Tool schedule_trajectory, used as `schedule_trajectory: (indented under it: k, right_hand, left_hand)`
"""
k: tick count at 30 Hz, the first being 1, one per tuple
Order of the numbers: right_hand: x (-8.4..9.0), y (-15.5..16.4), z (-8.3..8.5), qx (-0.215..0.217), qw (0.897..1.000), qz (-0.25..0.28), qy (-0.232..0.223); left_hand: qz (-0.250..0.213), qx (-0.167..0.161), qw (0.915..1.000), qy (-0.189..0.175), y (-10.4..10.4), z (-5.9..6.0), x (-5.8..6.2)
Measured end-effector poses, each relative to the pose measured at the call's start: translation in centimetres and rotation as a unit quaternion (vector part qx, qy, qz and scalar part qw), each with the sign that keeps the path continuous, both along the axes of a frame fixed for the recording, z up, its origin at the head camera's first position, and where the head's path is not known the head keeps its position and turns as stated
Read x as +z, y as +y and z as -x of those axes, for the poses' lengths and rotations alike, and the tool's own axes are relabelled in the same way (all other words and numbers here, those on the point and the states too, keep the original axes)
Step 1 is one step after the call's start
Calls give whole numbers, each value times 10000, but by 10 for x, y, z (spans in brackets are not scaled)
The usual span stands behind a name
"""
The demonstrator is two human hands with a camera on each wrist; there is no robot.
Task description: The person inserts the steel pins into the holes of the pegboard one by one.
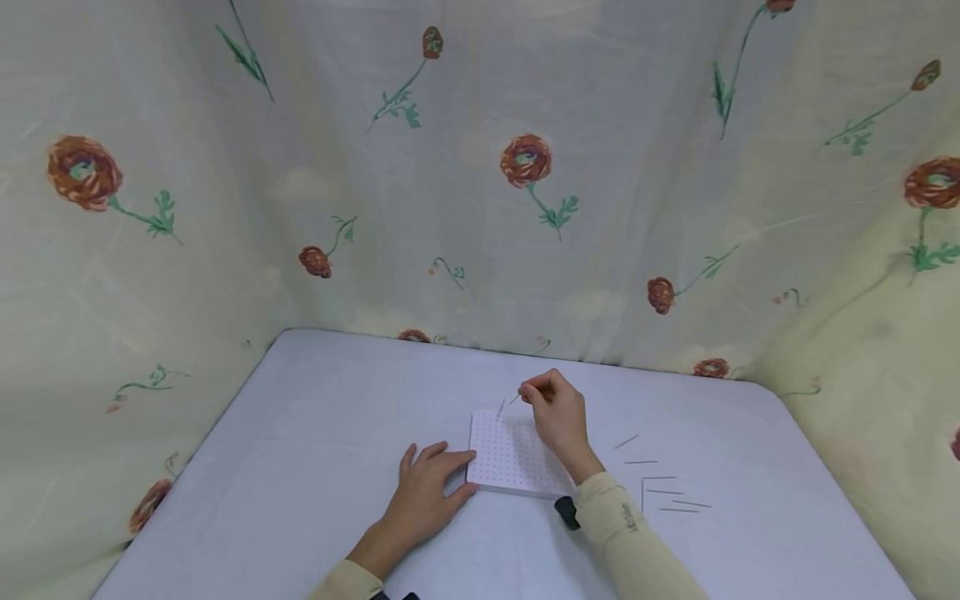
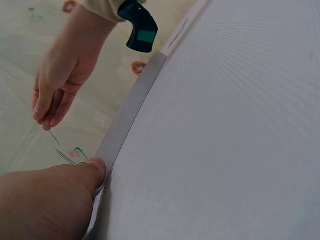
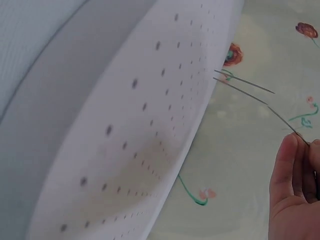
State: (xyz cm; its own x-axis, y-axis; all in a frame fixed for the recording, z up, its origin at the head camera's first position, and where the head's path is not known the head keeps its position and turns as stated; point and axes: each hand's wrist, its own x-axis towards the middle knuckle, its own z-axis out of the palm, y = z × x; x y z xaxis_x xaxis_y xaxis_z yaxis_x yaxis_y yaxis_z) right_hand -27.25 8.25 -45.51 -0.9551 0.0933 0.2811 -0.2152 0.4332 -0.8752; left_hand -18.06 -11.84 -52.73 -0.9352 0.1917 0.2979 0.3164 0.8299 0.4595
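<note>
A white board (image 1: pixel 517 471) with rows of small holes lies in front of the person. Two thin metal pins (image 3: pixel 245 82) stand up from it near its far left corner. The right hand (image 1: pixel 558 414) is raised over the far side of the board and pinches another thin metal pin (image 3: pixel 288 125) between thumb and fingertips. In the right wrist view, the lower end of that pin comes close to the top of one standing pin. At the board's left edge, the left hand (image 1: pixel 426 492) touches with thumb and index finger, its fingers spread.
Several loose metal pins (image 1: pixel 665 492) lie scattered on the white tabletop (image 1: pixel 337 417) to the right of the board. Flower-patterned cloth (image 1: pixel 480 208) hangs behind the table and along its sides. A dark wrist device (image 1: pixel 567 512) sits under the right sleeve.
</note>
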Motion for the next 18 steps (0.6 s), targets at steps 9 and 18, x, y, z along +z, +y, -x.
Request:
schedule_trajectory:
  k: [9,18]
  right_hand:
    - [-4,-6,3,-151,9966,-801,128]
    - [-13,-7,5,-135,9925,-1192,213]
  left_hand:
    - [-37,-46,10000,18,-1,0,4]
    - [-59,-75,10000,17,-2,1,2]
